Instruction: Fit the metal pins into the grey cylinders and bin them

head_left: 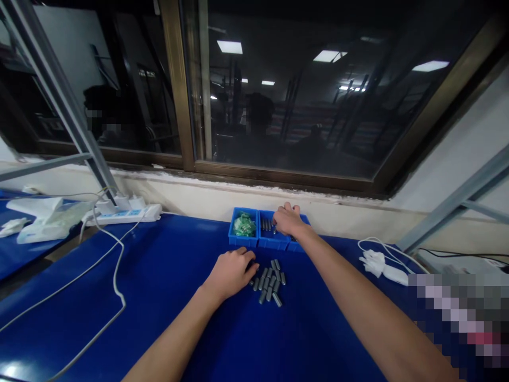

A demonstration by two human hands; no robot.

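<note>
My left hand (pixel 233 270) rests on the blue table (pixel 167 297), fingers curled down at the left edge of a pile of several small grey cylinders (pixel 270 281). My right hand (pixel 288 218) reaches into a blue bin (pixel 274 241) that holds more grey cylinders (pixel 267 224); its fingers are bent down inside and what they hold is hidden. To the left of that bin stands another blue bin (pixel 242 240) with small green parts (pixel 244 224).
A white power strip (pixel 125 215) with plugs and cables lies at the back left, next to a white plastic bag (pixel 47 217). White cable and adapter (pixel 382 262) lie at the right. A dark window and wall sill run behind the table.
</note>
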